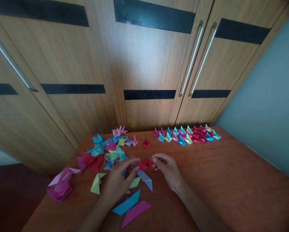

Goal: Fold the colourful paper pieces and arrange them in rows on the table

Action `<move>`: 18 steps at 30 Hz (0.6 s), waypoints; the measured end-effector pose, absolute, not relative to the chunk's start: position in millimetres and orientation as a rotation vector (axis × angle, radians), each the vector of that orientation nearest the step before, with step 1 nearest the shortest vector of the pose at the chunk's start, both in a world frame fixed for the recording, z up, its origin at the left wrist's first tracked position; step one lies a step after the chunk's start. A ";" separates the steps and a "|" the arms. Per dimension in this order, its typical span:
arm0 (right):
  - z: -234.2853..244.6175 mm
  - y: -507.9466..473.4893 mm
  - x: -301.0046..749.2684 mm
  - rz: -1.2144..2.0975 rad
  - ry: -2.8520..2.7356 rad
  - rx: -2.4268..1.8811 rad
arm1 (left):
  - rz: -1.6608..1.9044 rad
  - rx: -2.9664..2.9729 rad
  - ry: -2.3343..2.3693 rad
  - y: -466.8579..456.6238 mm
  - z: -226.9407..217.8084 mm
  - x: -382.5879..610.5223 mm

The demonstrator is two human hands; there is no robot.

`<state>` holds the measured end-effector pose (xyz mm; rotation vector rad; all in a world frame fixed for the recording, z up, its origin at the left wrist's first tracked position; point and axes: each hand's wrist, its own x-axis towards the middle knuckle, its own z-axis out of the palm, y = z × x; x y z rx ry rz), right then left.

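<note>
**Head view: both hands pinch a red paper piece at mid-frame**

Head view, nearest first: a blue paper strip (127,203) and a purple paper strip (135,212) lie flat at lower centre of the tabletop (231,187), with a green folded piece (96,183) to their left, probably within easy reach as stock.

Just above them the left hand (117,182) and right hand (167,169) meet. Each pinches one end of the red paper piece (144,164) between thumb and fingertips, held just over the tabletop, likely so the fold stays taut. Its long axis runs left to right across the frame.

Further back, at centre left, sits a loose heap of folded pieces (108,148); at upper right of the tabletop a tidy row of finished pieces (186,134) lines the far edge, seemingly sorted apart. Behind stands the wooden wardrobe (146,64).
</note>
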<state>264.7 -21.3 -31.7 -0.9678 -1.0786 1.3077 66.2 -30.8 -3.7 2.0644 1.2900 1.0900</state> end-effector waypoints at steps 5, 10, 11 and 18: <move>-36.1 -20.2 266.3 1.320 -1.070 -0.936 | 1.046 1.996 1.189 -34.4 0.2 67.8; -38.1 -21.0 265.8 1.365 -1.054 -0.902 | 1.008 1.922 1.103 -35.2 1.5 70.9; -38.4 -20.8 265.6 1.371 -1.054 -0.898 | 1.005 1.925 1.091 -35.0 0.7 71.6; -49.1 -11.4 270.5 1.303 -1.185 -1.041 | 1.127 1.953 1.134 -33.9 -5.4 77.3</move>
